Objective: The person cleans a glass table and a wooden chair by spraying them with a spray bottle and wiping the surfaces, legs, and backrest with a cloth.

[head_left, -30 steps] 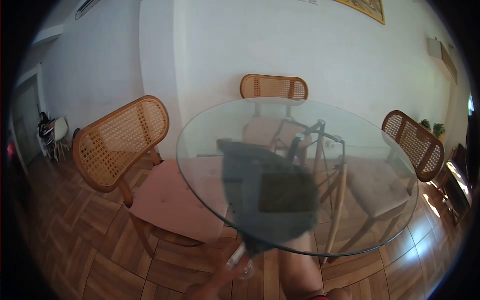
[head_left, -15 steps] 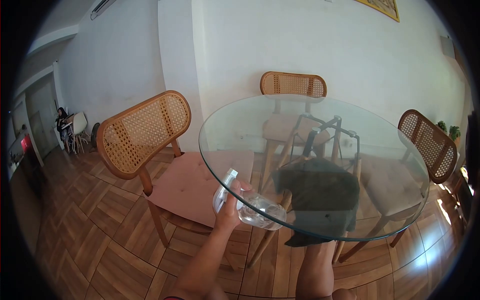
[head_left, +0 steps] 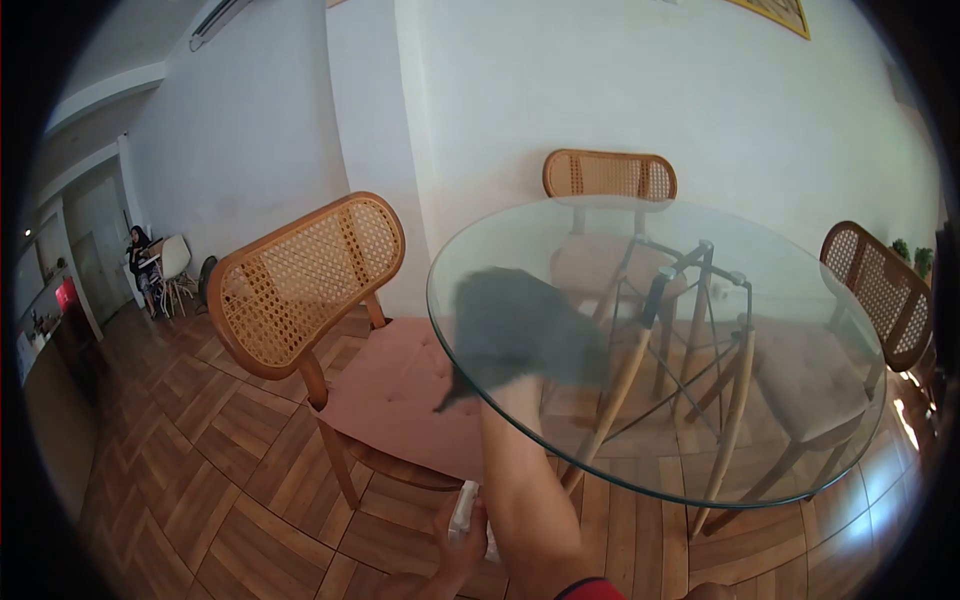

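Note:
My left hand (head_left: 462,540) is closed around a clear spray bottle with a white nozzle (head_left: 463,505), low in view in front of the pink chair seat. Most of the bottle is hidden by the hand and my right forearm. My right hand (head_left: 522,392) reaches under the left edge of the round glass tabletop (head_left: 800,450). It holds a dark grey cloth (head_left: 525,325) against the underside of the glass, and the cloth covers its fingers. One corner of the cloth hangs out past the rim.
A cane-back chair (head_left: 310,280) with a pink seat (head_left: 400,400) stands close on the left. More cane-back chairs stand behind (head_left: 610,175) and right (head_left: 875,290) of the table. Wooden table legs (head_left: 735,420) meet metal rods under the glass. Far left, a person (head_left: 142,265) sits by a white chair (head_left: 175,257).
My right hand has moved the cloth leftward and farther under the glass, to the left rim. My left hand has lowered the spray bottle away from the table edge. The view has shifted slightly.

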Tool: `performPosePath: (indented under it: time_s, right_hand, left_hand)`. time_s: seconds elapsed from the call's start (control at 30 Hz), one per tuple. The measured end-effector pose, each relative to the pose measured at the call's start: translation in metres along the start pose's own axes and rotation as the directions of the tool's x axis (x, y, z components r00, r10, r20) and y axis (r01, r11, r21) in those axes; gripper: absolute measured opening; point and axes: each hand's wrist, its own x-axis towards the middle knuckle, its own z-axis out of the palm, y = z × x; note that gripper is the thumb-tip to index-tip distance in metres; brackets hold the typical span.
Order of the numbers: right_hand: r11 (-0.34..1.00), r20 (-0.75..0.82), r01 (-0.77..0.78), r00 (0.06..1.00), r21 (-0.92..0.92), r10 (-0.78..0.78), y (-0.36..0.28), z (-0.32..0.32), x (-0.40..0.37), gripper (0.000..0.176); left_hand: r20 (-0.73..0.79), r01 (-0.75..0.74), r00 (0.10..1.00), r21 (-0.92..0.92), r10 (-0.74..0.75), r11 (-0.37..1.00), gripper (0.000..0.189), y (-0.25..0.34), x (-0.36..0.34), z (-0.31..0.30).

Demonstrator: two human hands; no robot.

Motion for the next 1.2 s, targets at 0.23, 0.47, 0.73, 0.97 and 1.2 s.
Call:
performPosePath:
  time_s: [0.23, 0.47, 0.73, 0.97, 1.2]
  right_hand:
    - [0.992, 0.080, -0.070, 0.994, -0.109, 0.079, 0.027, -0.026, -0.047, 0.048]
    - [0.960, 0.196, -0.136, 0.963, -0.245, 0.186, 0.051, 0.022, 0.061, 0.049]
    - [0.967, 0.435, 0.045, 0.898, -0.252, 0.071, 0.000, 0.025, 0.046, 0.050]
    - [0.963, 0.230, -0.121, 0.957, -0.241, 0.178, 0.064, 0.025, 0.072, 0.054]
    - [0.994, 0.262, 0.068, 0.964, -0.084, -0.044, -0.007, 0.048, 0.058, 0.058]
  left_hand:
    - [-0.015, 0.088, 0.996, -0.005, -0.088, 0.996, 0.018, 0.001, 0.024, -0.002]
    - [-0.002, -0.041, 0.999, 0.036, 0.041, 0.999, 0.018, 0.000, 0.028, -0.004]
    - [0.143, 0.057, 0.989, -0.082, -0.045, 0.995, 0.020, -0.003, 0.032, 0.002]
    - [0.124, -0.092, 0.987, -0.065, 0.100, 0.994, 0.023, -0.011, 0.030, -0.006]
    - [0.028, -0.122, 0.992, 0.028, 0.121, 0.992, 0.023, -0.008, 0.032, -0.003]
